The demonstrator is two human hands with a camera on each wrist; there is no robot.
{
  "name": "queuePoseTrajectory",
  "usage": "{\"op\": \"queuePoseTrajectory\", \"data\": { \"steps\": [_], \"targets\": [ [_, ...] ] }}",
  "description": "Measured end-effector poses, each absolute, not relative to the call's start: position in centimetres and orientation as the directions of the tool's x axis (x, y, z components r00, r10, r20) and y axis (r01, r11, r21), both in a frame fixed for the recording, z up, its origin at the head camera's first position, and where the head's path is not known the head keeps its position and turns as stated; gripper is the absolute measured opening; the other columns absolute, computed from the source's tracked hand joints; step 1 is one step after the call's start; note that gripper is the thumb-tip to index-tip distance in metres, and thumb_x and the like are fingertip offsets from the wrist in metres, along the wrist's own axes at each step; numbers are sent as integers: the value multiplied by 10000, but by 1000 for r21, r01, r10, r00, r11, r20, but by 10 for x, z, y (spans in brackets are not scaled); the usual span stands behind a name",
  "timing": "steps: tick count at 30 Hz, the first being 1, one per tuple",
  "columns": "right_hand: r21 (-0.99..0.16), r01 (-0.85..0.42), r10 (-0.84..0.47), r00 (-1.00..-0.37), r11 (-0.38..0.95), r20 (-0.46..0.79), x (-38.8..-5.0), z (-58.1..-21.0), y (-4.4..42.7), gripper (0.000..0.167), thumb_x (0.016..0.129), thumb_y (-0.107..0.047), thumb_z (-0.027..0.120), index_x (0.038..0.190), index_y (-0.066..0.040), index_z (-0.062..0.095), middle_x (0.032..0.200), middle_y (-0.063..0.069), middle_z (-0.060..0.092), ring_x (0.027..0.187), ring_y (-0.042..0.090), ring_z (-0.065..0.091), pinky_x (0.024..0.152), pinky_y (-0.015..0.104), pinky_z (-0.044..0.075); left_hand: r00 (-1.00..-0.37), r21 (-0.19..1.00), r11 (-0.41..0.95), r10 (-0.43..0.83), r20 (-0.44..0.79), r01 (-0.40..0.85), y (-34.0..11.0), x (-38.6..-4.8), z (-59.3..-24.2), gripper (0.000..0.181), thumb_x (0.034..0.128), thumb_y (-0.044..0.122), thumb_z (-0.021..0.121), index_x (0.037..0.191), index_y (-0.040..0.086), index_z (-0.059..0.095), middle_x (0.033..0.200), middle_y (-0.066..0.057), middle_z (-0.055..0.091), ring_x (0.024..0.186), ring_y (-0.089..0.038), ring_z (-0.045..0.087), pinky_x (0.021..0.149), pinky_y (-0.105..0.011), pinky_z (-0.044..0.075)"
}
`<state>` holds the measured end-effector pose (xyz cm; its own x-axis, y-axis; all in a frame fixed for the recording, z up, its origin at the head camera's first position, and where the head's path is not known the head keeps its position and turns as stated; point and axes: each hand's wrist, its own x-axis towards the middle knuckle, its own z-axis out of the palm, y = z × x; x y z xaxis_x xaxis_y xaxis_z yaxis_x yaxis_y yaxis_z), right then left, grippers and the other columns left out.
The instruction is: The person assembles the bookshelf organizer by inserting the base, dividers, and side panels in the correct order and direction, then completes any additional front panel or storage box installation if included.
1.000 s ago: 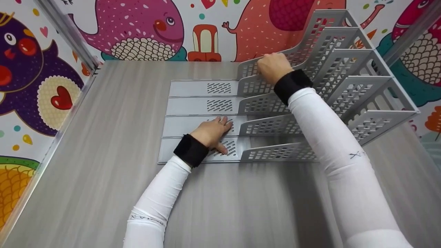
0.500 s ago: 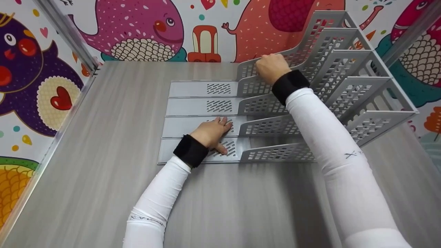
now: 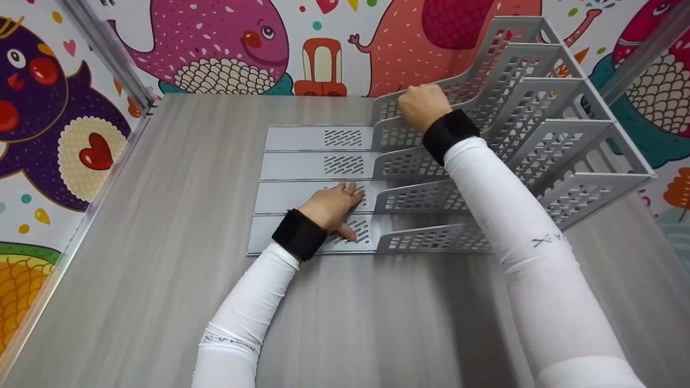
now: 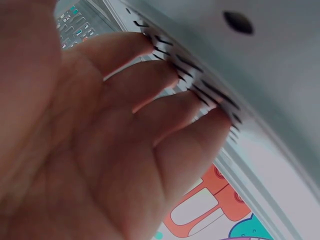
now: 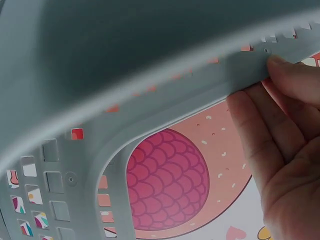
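Observation:
A grey plastic file rack (image 3: 431,241) with several perforated dividers stands on the table. Its flat base panels (image 3: 291,164) extend to the left, with slanted slots near the dividers. On the two nearer base panels rests my left hand (image 3: 330,208), fingers spread and thumb apart; in the left wrist view its fingertips touch the slotted surface (image 4: 205,92). My right hand (image 3: 425,106) grips the low front part of a divider near the back. In the right wrist view, the thumb and fingers pinch the edge of that divider (image 5: 210,85) from both sides.
The tall rear part of the rack (image 3: 587,145) rises at the right. Behind the grey wood-grain table (image 3: 188,215) stands a wall with cartoon animals (image 3: 226,43). A metal frame edge (image 3: 102,54) runs along the left side.
My right hand has shifted slightly left along the divider, the forearm with it. The left hand and the rack stay where they were.

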<state>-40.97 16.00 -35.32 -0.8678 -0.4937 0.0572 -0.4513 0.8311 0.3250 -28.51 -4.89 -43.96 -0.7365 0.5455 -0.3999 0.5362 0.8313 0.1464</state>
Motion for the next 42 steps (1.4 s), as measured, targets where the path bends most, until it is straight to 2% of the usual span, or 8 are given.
{"op": "queuePoseTrajectory", "data": {
  "steps": [12, 18, 22, 26, 31, 36, 42],
  "targets": [
    [319, -472, -493, -870, 822, -18, -406, -350, 160, 239, 905, 73, 491, 952, 92, 725, 977, 284, 713, 921, 459, 689, 790, 574, 591, -735, 138, 832, 542, -407, 537, -47, -285, -441, 1046, 796, 481, 798, 1603, 116, 241, 1677, -156, 160, 1548, -360, 194, 1173, -511, 387],
    [181, -447, -431, -894, 876, -123, -414, -336, 158, 217, 867, -25, 589, 1016, 92, 695, 1035, 301, 689, 986, 476, 659, 894, 600, 557, -735, 154, 838, 535, -416, 523, -49, -285, -442, 1050, 796, 464, 805, 1606, 124, 230, 1678, -152, 149, 1552, -353, 180, 1179, -517, 375],
    [91, -410, -407, -912, 908, -55, -428, -328, 161, 257, 865, 31, 564, 1080, 79, 695, 1071, 327, 673, 1027, 512, 637, 914, 631, 538, -744, 150, 846, 524, -414, 512, -50, -283, -441, 1062, 785, 466, 811, 1605, 125, 229, 1677, -148, 152, 1551, -347, 184, 1179, -514, 376],
    [92, -375, -377, -926, 922, 6, -440, -331, 165, 332, 907, 98, 469, 1134, 41, 704, 1097, 333, 678, 1026, 523, 648, 867, 660, 547, -740, 157, 842, 531, -414, 516, -49, -284, -439, 1072, 781, 467, 811, 1606, 122, 219, 1677, -150, 148, 1550, -359, 177, 1188, -515, 360],
    [135, -340, -343, -939, 931, 2, -455, -345, 169, 326, 906, 105, 445, 1103, 83, 704, 1082, 334, 680, 998, 519, 664, 856, 641, 563, -746, 147, 842, 531, -403, 520, -48, -284, -439, 1062, 781, 466, 817, 1603, 124, 238, 1676, -147, 169, 1550, -352, 191, 1180, -515, 374],
    [105, -337, -346, -934, 936, 91, -465, -358, 169, 329, 961, 95, 396, 1086, 130, 699, 1083, 346, 680, 1005, 538, 669, 872, 624, 565, -747, 144, 836, 540, -389, 529, -47, -283, -439, 1049, 785, 469, 821, 1596, 109, 262, 1671, -154, 198, 1546, -345, 212, 1149, -532, 410],
    [73, -323, -330, -932, 944, 151, -468, -363, 171, 338, 942, 121, 387, 1053, 142, 706, 1058, 356, 678, 993, 562, 663, 863, 626, 566, -750, 123, 837, 534, -390, 533, -46, -283, -439, 1061, 772, 489, 815, 1598, 117, 262, 1671, -148, 200, 1547, -336, 213, 1140, -531, 420]
  ]
}}
